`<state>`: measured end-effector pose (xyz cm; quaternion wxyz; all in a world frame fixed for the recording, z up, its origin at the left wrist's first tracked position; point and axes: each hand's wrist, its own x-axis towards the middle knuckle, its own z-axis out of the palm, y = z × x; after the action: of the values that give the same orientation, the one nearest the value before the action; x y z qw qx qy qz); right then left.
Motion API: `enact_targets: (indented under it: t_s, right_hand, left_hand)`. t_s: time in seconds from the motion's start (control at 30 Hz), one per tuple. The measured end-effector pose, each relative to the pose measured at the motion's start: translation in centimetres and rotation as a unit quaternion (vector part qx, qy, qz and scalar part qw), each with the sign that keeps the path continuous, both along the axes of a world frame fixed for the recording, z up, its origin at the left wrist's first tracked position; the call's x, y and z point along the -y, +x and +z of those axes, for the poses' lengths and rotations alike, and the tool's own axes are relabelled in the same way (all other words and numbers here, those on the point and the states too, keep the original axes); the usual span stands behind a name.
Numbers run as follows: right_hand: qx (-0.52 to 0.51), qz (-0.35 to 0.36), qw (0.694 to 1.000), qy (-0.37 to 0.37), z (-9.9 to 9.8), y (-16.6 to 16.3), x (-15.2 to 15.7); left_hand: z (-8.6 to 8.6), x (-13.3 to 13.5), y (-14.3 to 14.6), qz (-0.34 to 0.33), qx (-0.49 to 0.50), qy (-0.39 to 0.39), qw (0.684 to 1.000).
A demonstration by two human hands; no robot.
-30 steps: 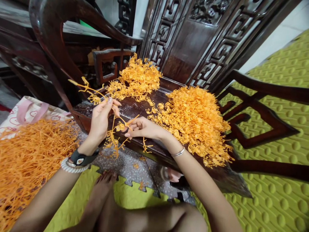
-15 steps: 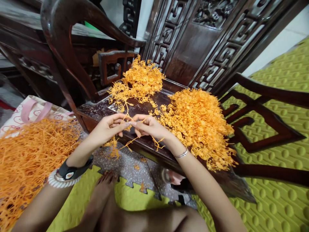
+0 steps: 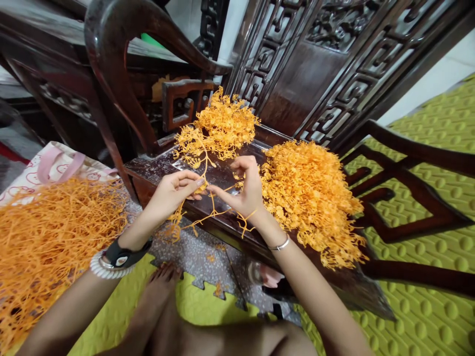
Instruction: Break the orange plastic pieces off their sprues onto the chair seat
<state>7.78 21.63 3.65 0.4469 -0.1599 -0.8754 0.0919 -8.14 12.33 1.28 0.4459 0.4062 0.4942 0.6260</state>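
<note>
My left hand (image 3: 174,193) is closed in a pinch on a branched orange plastic strand (image 3: 206,162) above the front edge of a dark wooden chair seat (image 3: 146,170). Thin branches of the strand rise from the pinch and also hang below it. My right hand (image 3: 248,193) is just to the right, its fingers raised and apart from the thumb, whose tip points at the pinched spot. Whether that thumb touches the strand is hard to tell. Beside the right hand lies a large heap of orange flower-like plastic pieces (image 3: 311,198); a smaller heap (image 3: 227,126) sits farther back.
At the left, a tangled pile of orange strands (image 3: 55,232) lies against a white bag with pink handles (image 3: 46,165). The chair's curved armrest (image 3: 111,59) and carved back (image 3: 304,84) enclose the seat. Yellow foam mats (image 3: 426,306) and speckled floor lie below.
My right hand has opened, its fingers lifting up and away from the left hand, with the thumb still near the pinch. The left hand keeps its hold. The view has shifted slightly.
</note>
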Motion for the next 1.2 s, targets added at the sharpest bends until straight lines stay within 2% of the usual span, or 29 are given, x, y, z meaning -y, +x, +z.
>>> enact_targets:
  t_s: [0.07, 0.1, 0.2, 0.4, 0.53, 0.7, 0.83, 1.0, 1.07, 1.2]
  right_hand:
    - [0.098, 0.022, 0.989, 0.11, 0.3, 0.1, 0.2]
    - [0.152, 0.032, 0.978, 0.137, 0.4, 0.1, 0.3]
    - [0.247, 0.017, 0.957, 0.152, 0.4, 0.0, 0.6]
    - [0.287, -0.04, 0.935, 0.204, 0.1, -0.2, 0.8]
    - [0.312, -0.068, 0.924, 0.209, -0.1, -0.2, 0.7]
    - [0.332, -0.038, 0.919, 0.209, -0.1, -0.2, 0.5]
    - [0.327, -0.008, 0.921, 0.213, 0.0, -0.2, 0.8]
    - [0.315, 0.036, 0.929, 0.19, -0.1, -0.4, 1.1]
    - [0.311, 0.048, 0.931, 0.185, -0.2, -0.4, 1.2]
    - [0.287, 0.049, 0.934, 0.205, -0.3, 0.0, 1.3]
  left_hand:
    - [-0.2, -0.3, 0.1, 0.003, 0.009, 0.005, 1.0]
    - [-0.2, -0.4, 0.1, -0.001, 0.009, 0.009, 1.0]
    - [-0.5, -0.4, -0.1, -0.015, 0.01, 0.012, 1.0]
    - [-0.4, -0.3, 0.4, -0.038, -0.035, 0.012, 0.999]
    - [-0.4, -0.4, 1.0, -0.046, -0.051, 0.026, 0.997]
    - [-0.4, -0.2, 1.1, -0.051, -0.031, 0.008, 0.998]
    - [-0.1, 0.1, 0.4, -0.057, 0.02, 0.022, 0.998]
    - [0.0, -0.9, -0.8, -0.018, 0.137, 0.042, 0.99]
    - [-0.1, -1.5, -1.2, 0.018, 0.108, 0.063, 0.992]
    - [0.0, -1.1, -2.4, 0.146, -0.004, 0.115, 0.983]
